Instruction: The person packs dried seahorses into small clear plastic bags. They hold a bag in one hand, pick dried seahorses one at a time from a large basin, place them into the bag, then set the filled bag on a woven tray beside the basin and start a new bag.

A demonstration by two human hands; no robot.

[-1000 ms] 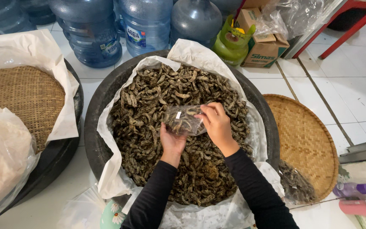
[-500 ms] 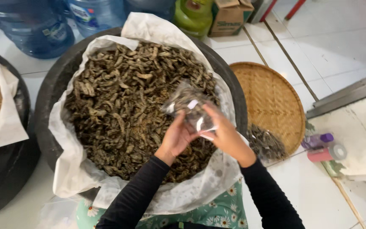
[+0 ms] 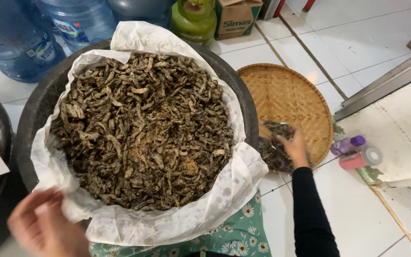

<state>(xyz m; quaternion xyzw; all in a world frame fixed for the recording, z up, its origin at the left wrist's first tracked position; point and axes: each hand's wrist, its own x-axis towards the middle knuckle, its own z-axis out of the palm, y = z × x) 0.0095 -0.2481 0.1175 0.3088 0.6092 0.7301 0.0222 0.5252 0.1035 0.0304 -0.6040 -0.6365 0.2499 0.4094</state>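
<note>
Two hands were in view, well apart. Our right hand (image 3: 295, 148) reached to the right of the big tub (image 3: 34, 119) and rested on a clear bag (image 3: 274, 151) packed with dark dried strips, which lay on the near left edge of the round woven tray (image 3: 293, 102) on the tiled floor (image 3: 357, 209). The fingers curled over the top right of the bag, though we could not tell whether they had truly closed on it or only touched it. Our left hand (image 3: 44, 226) was at the near left, blurred, fingers loosely spread and holding nothing, just beside the white paper lining (image 3: 167, 223) that hung over the tub's rim. The bag looked thin, shiny and crinkled, the contents brownish-black and showing through. We judged it light and soft-sided, likely a little slippery, and the strips inside brittle enough to crumble under a squeeze; the gathered film at the top seemed the best place to take it. The tub held a heap of the same dried strips (image 3: 141, 128). Farther off stood blue water jugs (image 3: 79, 19), a green gas canister (image 3: 195, 19) and a cardboard box (image 3: 236, 16); to the right lay a small purple bottle (image 3: 347, 144) and a pink roll (image 3: 360, 158).
</note>
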